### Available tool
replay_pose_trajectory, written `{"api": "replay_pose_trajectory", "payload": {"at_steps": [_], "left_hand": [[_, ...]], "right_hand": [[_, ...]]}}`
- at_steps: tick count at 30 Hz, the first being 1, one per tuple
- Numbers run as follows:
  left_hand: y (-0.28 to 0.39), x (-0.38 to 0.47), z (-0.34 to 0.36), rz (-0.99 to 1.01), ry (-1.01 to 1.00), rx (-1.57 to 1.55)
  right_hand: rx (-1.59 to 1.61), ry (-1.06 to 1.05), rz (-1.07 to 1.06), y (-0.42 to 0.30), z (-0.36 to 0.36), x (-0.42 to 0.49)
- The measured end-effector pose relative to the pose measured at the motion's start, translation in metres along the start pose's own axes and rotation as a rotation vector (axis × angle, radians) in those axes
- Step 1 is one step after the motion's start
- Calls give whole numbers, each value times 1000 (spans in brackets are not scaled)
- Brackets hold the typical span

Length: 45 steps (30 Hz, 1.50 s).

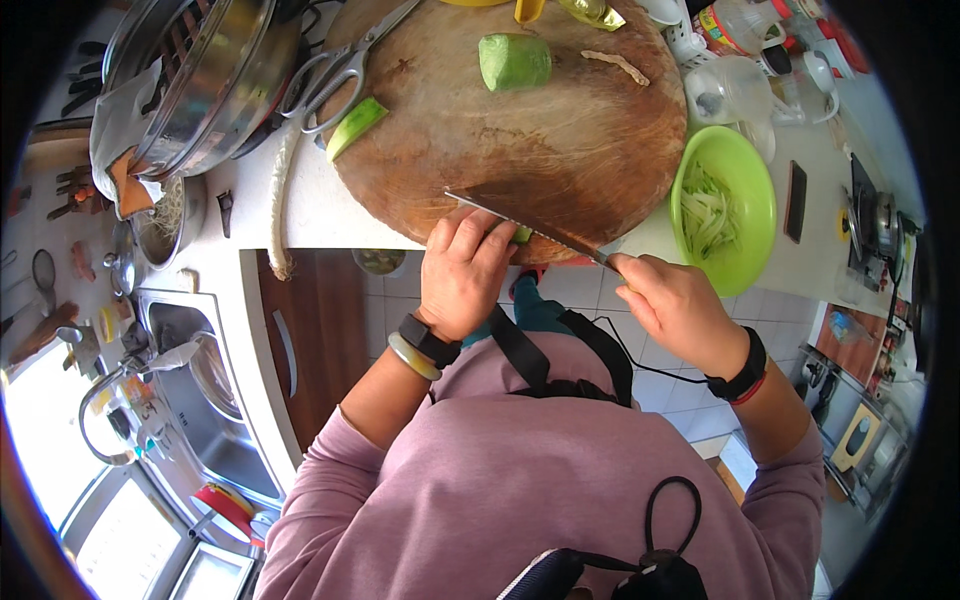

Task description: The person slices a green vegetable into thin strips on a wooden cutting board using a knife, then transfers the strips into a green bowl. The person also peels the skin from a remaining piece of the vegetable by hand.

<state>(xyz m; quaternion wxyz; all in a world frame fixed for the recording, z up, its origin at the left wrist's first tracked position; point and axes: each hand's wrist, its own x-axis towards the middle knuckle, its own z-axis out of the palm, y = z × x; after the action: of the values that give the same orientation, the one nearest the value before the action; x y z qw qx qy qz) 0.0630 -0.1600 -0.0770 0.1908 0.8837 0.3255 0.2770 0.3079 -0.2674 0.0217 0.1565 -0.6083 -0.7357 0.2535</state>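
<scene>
My right hand (679, 315) grips the handle of a kitchen knife (536, 229), its blade slanting up and left over the near edge of a round wooden chopping board (517, 161). Bent fingers of my left hand (463, 277) press on a small green vegetable piece (521, 235) beside the blade, covering most of it. Farther back on the board lies a thick chunk of peeled green vegetable (514, 62). A green wedge (357, 127) rests at the board's left edge. To the right, a lime-green bowl (761, 225) contains pale green shreds (709, 214).
Grey-handled scissors (349, 79) overlap the board's left side, and a thin root-like strip (616, 66) lies at its far right. Metal steamer tiers (206, 90) stand left, above a sink (232, 442). A phone (796, 201) and plastic jugs (727, 90) occupy the right counter.
</scene>
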Motion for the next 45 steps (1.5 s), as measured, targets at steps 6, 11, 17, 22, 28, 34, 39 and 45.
{"api": "replay_pose_trajectory", "payload": {"at_steps": [6,11,17,22,28,34,39,45], "left_hand": [[-1,2,4,-23,51,14],[-2,4,5,-7,100,-38],[-2,7,3,-1,89,-37],[-4,8,1,0,74,-42],[-3,6,2,-18,96,-62],[-4,3,5,-18,108,-55],[-4,2,6,-18,126,-49],[0,5,5,-39,161,-53]], "right_hand": [[-59,-1,-9,-5,0,0],[-94,-70,34,-17,-8,0],[-92,-126,68,-19,-12,2],[-86,-159,114,-13,5,9],[17,-103,108,-10,18,17],[8,-134,89,-14,3,12],[-18,-150,112,-14,13,13],[67,-64,90,-8,22,23]]}}
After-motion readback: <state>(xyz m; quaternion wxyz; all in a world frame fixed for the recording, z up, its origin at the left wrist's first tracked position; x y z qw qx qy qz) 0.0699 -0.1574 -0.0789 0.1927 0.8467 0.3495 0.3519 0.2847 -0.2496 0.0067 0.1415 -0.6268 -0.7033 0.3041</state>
